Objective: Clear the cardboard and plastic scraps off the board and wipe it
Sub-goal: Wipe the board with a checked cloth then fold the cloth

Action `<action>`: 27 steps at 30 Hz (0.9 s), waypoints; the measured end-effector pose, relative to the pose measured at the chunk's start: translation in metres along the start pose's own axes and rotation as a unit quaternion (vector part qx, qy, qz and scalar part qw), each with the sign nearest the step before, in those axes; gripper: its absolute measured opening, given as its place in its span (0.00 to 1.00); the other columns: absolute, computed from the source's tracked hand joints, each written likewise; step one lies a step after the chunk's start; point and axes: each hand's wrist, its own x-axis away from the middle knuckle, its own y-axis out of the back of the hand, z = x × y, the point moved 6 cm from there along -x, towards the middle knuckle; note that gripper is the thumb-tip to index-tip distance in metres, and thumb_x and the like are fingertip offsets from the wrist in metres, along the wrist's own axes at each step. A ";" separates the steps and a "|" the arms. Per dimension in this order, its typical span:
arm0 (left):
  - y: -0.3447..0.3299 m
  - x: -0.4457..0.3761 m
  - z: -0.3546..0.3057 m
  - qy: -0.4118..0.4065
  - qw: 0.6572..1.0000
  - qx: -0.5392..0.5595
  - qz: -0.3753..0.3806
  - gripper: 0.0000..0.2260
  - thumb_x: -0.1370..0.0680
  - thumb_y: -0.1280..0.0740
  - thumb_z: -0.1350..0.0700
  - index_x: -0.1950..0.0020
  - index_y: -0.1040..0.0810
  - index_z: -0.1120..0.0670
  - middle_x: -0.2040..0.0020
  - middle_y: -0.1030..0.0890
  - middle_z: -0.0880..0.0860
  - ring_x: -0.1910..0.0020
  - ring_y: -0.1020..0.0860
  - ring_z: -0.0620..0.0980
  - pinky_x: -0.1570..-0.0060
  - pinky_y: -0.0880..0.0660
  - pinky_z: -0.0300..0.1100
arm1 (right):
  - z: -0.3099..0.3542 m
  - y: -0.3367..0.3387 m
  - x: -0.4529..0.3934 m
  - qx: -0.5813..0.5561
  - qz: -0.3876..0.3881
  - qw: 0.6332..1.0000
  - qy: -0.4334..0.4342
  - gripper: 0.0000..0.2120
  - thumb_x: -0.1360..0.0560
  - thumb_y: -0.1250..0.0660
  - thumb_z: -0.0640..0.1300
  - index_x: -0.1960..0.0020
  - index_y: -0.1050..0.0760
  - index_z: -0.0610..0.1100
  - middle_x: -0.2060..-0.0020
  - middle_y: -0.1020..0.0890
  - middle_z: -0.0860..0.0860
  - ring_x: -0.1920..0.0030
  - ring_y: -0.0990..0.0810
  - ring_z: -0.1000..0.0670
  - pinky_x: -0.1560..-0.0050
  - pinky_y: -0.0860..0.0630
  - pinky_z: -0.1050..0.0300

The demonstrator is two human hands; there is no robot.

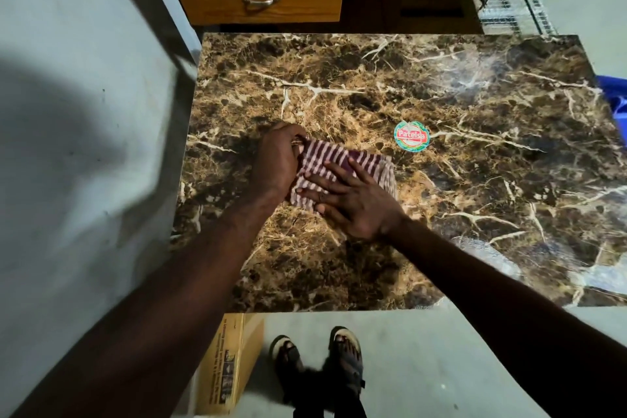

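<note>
From the head camera, a striped cloth [342, 173] lies on the brown marble-patterned board [475, 180], just left of a round red-and-green sticker [411, 136]. The left hand [276, 159] grips the cloth's left edge with curled fingers. The right hand [353, 200] presses flat on the cloth, fingers straight. A cardboard box [227, 363] stands on the floor beneath the board's near edge.
</note>
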 end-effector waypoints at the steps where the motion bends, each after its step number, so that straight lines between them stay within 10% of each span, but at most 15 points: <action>1: 0.000 -0.002 0.000 0.005 1.000 0.008 0.006 0.14 0.23 0.29 0.68 0.43 0.16 0.52 0.41 0.19 0.49 0.47 0.25 0.42 0.55 0.36 0.23 | 0.007 -0.005 0.011 0.004 0.000 1.000 0.005 0.26 0.12 0.61 0.63 0.15 0.51 0.65 0.15 0.49 0.59 0.14 0.57 0.45 0.17 0.57 0.32; 14: 0.005 -0.023 0.006 -0.002 0.996 -0.006 0.091 0.13 0.26 0.22 0.62 0.45 0.16 0.51 0.43 0.25 0.43 0.45 0.28 0.41 0.57 0.39 0.26 | -0.032 0.001 -0.010 0.011 0.005 1.000 -0.017 0.24 0.12 0.61 0.64 0.16 0.54 0.69 0.15 0.50 0.61 0.14 0.58 0.47 0.17 0.58 0.33; 21: 0.002 -0.054 0.018 0.008 0.991 0.022 0.129 0.10 0.24 0.25 0.66 0.50 0.15 0.50 0.50 0.15 0.48 0.57 0.19 0.43 0.60 0.22 0.35 | -0.087 0.039 -0.074 0.021 -0.001 0.999 -0.026 0.27 0.15 0.65 0.67 0.17 0.52 0.68 0.16 0.47 0.61 0.15 0.56 0.48 0.17 0.60 0.34; 27: 0.008 -0.077 0.013 -0.007 0.995 -0.005 0.101 0.27 0.26 0.21 0.63 0.29 0.21 0.51 0.31 0.21 0.54 0.35 0.21 0.53 0.41 0.28 0.36 | -0.109 0.048 -0.098 0.017 -0.004 0.999 -0.037 0.28 0.16 0.66 0.68 0.16 0.53 0.69 0.16 0.52 0.62 0.14 0.59 0.48 0.17 0.62 0.32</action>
